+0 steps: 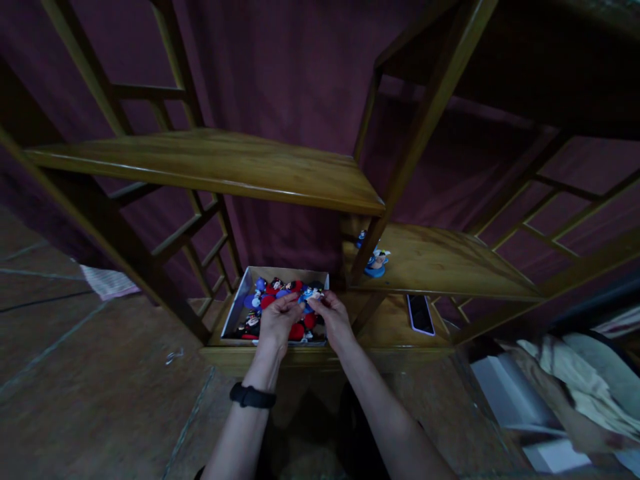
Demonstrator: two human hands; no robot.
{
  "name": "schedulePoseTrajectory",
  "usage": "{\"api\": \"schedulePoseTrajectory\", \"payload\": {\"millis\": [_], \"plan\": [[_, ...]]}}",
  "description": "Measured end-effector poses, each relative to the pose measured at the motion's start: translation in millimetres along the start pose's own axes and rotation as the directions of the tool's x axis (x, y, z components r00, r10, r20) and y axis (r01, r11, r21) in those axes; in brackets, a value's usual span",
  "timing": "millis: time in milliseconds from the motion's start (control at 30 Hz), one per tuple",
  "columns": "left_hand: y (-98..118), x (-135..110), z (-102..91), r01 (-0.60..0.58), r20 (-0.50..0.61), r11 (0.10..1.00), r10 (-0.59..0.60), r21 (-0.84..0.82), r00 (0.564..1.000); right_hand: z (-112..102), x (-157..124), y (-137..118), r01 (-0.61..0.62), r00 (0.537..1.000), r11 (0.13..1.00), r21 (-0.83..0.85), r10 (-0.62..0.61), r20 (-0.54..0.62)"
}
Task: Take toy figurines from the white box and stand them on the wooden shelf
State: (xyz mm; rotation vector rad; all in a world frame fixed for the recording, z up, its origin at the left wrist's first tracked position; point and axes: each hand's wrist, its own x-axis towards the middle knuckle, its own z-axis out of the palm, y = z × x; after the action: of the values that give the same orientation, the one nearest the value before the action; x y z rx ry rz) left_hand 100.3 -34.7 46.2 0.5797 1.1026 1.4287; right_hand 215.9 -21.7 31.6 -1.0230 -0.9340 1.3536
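Observation:
Above an open shallow cardboard box (235,308), my two hands meet over its contents. A small blue-and-white figurine (313,293) is between their fingertips. My right hand (334,319) pinches it from the right, with thumb and fingers closed. The closed fingers of my left hand (278,321) grip its left side; part of it is hidden behind them. Under and around my hands, the box holds several small figurines in red, black, blue and purple, lying jumbled. A black band (253,396) is on my left wrist.
Two blue-based figurines, one nearer (377,265), stand on the middle wooden shelf (440,257) beside an upright post. A phone (421,314) lies on the lower shelf. Another shelf (210,160) overhangs the box. Cloth (575,363) and white boxes (515,393) lie at right.

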Motion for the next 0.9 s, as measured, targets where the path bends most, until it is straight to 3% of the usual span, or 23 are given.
{"api": "schedulePoseTrajectory", "payload": {"millis": [200,567,900], "plan": [[-0.2,2.6,-4.2,0.085,0.009,0.99,-0.085,-0.116,0.996,1.2,2.3,6.7,-0.025,0.999,0.997,0.077,0.027,-0.021],[-3.2,6.8,-6.2,0.146,-0.006,0.974,-0.149,-0.173,0.989,1.8,4.9,11.3,-0.067,0.994,0.99,0.121,0.077,-0.078],[-6.0,7.6,-7.9,0.186,0.006,0.959,-0.189,-0.215,0.982,2.0,4.6,7.2,-0.023,0.995,1.0,0.002,0.023,-0.092]]}}
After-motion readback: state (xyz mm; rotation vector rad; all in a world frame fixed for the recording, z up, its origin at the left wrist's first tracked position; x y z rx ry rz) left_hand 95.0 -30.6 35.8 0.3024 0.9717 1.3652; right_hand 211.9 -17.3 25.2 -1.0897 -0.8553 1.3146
